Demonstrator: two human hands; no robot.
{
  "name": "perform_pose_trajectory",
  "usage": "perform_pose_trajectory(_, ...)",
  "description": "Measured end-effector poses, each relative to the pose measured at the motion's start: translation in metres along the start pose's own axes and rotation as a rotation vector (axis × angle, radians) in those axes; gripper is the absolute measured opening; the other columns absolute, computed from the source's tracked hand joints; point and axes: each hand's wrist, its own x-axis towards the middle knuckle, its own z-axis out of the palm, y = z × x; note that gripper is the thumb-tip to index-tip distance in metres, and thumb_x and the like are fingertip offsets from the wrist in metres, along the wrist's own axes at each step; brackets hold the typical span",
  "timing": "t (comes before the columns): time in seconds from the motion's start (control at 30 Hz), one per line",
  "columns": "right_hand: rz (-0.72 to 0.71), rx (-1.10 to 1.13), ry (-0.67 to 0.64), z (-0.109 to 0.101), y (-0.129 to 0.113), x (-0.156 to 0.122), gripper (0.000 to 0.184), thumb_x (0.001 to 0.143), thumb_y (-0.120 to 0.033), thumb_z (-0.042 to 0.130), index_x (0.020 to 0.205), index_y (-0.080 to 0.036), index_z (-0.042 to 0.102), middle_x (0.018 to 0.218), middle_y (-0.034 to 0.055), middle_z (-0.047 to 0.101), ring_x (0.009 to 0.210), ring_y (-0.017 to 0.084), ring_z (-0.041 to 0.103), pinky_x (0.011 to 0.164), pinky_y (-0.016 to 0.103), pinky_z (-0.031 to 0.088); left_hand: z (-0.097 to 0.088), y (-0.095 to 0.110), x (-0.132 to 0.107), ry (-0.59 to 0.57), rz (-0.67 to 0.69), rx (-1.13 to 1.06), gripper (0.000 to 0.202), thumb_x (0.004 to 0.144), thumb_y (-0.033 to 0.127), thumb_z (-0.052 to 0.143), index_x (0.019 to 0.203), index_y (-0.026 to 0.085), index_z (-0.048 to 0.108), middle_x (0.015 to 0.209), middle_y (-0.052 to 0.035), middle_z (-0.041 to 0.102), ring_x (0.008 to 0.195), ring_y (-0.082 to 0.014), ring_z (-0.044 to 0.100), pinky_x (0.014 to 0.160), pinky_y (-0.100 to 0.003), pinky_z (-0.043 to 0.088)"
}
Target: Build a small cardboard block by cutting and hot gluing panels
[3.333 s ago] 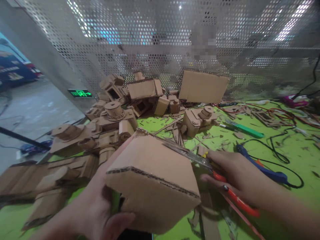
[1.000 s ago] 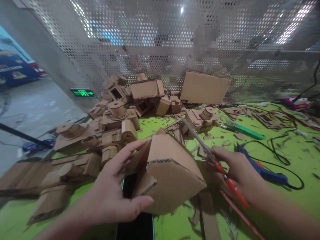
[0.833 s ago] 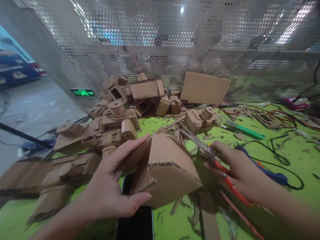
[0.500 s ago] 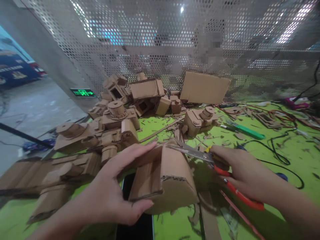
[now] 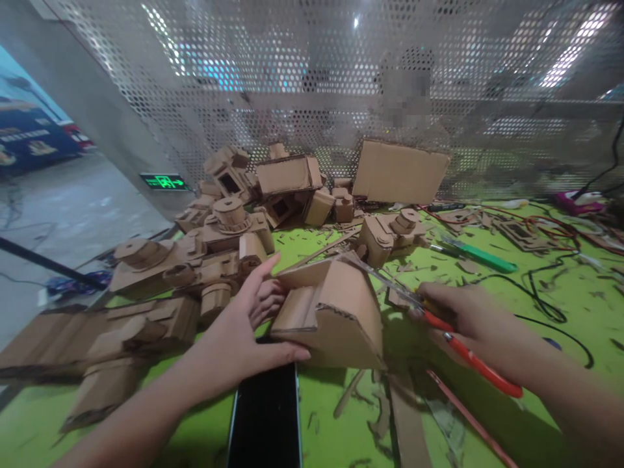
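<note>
My left hand [image 5: 244, 331] grips the left side of a hollow cardboard piece [image 5: 348, 318], thumb along its lower front edge and fingers behind. The piece has a curved top and an open compartment on its left. My right hand [image 5: 468, 325] is closed round the red handles of scissors [image 5: 468, 361]. Their metal blades point left and reach the piece's upper right edge; whether they cut into it I cannot tell. A dark phone [image 5: 268, 422] lies flat below the piece, close to my left thumb.
Cardboard camera models [image 5: 234, 224] crowd the left and back of the green table [image 5: 322, 435]. One more cardboard camera [image 5: 392, 234] stands behind the scissors. At the right lie a green utility knife [image 5: 480, 255], a black cable [image 5: 550, 309] and scraps. A red pencil-like stick [image 5: 468, 416] lies in front.
The cardboard piece has tipped and moved slightly up and right, uncovering more of the phone. My left fingers have curled in. The scissors have shifted right and slightly down.
</note>
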Motion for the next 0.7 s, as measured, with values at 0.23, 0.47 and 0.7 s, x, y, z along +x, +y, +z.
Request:
perform_pose_trajectory(0.23, -0.034, 0.068, 0.012, 0.002, -0.001, -0.001, 0.018, 0.093, -0.035, 0.058, 0.085, -0.028, 0.043, 0.072, -0.0039, 0.054, 0.065, 0.019, 0.047, 0.061, 0.031, 0.033, 0.001, 0.011, -0.002, 0.141, -0.008, -0.207, 0.099, 0.060, 0.044, 0.106, 0.146, 0.028, 0.059, 0.151, -0.0143, 0.072, 0.143, -0.0425, 0.066, 0.116, -0.050, 0.059)
perform_pose_trajectory(0.47, -0.008, 0.127, -0.043, 0.002, -0.009, -0.003, 0.017, 0.101, -0.043, 0.054, 0.096, -0.029, 0.046, 0.088, 0.0021, 0.068, 0.079, 0.024, 0.059, 0.069, 0.035, 0.043, 0.008, 0.028, -0.006, 0.244, 0.008, -0.246, 0.101, 0.058, 0.046, 0.106, 0.146, 0.028, 0.060, 0.148, -0.0115, 0.074, 0.143, -0.0412, 0.066, 0.119, -0.046, 0.057)
perform_pose_trajectory(0.7, -0.027, 0.059, 0.070, 0.010, -0.008, -0.002, 0.017, 0.091, -0.029, 0.060, 0.086, -0.028, 0.045, 0.068, -0.0034, 0.055, 0.061, 0.019, 0.045, 0.059, 0.030, 0.031, -0.011, -0.011, -0.004, 0.213, 0.093, -0.165, 0.105, 0.062, 0.052, 0.100, 0.155, 0.033, 0.057, 0.155, -0.0112, 0.070, 0.147, -0.0453, 0.061, 0.122, -0.053, 0.053)
